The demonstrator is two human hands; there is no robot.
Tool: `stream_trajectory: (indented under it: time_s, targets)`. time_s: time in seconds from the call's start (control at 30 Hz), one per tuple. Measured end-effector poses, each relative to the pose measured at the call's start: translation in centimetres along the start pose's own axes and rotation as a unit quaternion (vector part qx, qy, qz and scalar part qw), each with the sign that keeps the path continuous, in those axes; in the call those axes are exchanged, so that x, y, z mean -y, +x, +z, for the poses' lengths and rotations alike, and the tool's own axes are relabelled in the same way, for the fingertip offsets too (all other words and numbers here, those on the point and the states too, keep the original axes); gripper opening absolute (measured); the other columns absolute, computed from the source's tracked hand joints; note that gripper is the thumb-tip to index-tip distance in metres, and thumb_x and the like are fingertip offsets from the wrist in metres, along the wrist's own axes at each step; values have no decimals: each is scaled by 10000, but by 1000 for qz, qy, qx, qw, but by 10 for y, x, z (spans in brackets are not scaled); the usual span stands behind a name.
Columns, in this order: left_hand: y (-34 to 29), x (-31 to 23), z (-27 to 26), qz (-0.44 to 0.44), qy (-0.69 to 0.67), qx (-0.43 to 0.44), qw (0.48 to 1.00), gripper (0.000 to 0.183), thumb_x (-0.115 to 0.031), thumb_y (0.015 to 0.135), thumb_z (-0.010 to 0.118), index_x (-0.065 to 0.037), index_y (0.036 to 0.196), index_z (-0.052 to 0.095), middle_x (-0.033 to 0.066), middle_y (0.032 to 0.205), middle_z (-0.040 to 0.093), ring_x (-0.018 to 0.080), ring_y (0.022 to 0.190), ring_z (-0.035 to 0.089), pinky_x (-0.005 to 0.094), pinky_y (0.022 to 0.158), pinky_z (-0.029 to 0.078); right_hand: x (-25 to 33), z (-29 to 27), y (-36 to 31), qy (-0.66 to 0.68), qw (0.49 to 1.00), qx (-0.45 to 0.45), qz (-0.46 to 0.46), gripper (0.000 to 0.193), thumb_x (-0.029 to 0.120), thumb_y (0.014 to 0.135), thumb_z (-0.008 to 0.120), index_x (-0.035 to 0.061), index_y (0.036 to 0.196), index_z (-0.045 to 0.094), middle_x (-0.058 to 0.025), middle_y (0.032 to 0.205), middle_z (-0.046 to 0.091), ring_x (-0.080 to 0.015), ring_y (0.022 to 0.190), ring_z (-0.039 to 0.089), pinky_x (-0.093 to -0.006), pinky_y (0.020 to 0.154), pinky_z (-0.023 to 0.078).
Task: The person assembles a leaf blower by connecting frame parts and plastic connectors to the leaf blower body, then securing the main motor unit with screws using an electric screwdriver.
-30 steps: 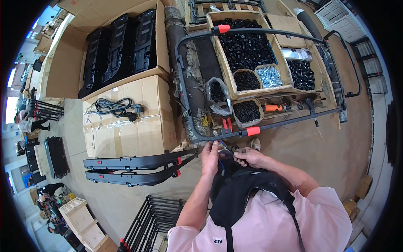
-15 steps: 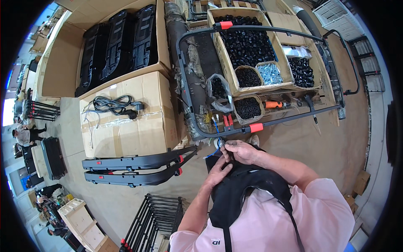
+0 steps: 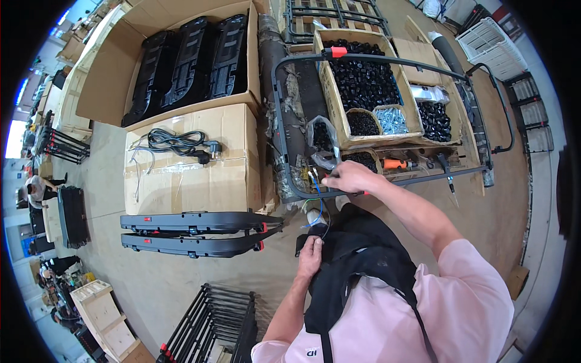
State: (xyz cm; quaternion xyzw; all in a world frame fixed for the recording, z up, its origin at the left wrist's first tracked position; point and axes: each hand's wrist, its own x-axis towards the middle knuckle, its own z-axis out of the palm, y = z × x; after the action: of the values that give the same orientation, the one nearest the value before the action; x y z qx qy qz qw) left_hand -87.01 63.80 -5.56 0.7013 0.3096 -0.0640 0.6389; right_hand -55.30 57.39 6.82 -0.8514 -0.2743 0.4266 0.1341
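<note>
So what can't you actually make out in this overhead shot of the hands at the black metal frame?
- Right hand: its fingertips curl over the black tubular metal frame, hiding what they pinch.
- Left hand: pressed against the black apron; its grip is hidden.
- Thin blue and yellow wires: too small to trace their ends.
- Small silvery parts in the cardboard bin: too small to identify.

Pale pink short-sleeved cotton shirt (image 3: 460, 308), small dark mark at the hem. Black fabric apron (image 3: 357, 266) over it, thin black straps. Forearms bare.
</note>
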Motion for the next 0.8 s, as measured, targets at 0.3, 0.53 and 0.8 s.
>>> stream_trajectory:
  time_s: [0.3, 0.53, 0.8]
  targets:
    - [-16, -15, 3, -47, -181, -59, 981, 283, -270, 1119, 533, -14, 1120, 653, 9, 859, 609, 100, 775, 547, 267, 743, 478, -39, 50, 83, 363, 930, -29, -49, 304, 320, 943, 730, 27, 991, 798, -89, 952, 762, -181, 894, 673, -350, 833, 520]
    - [30, -54, 17, -40, -121, -56, 990, 279, -212, 1121, 519, -24, 1270, 662, -14, 847, 606, 72, 742, 544, 236, 689, 472, -49, 30, 115, 712, 677, -187, 9, 296, 330, 1044, 659, 44, 1040, 735, 17, 758, 585, -84, 579, 525, -238, 521, 413]
    - [63, -81, 35, -77, -108, -71, 989, 308, -224, 1124, 497, -27, 1302, 654, -21, 808, 589, 56, 675, 510, 235, 629, 452, -38, 6, 109, 459, 877, 129, -55, 266, 277, 1030, 672, 17, 1010, 726, -27, 792, 654, -92, 546, 545, -263, 438, 409]
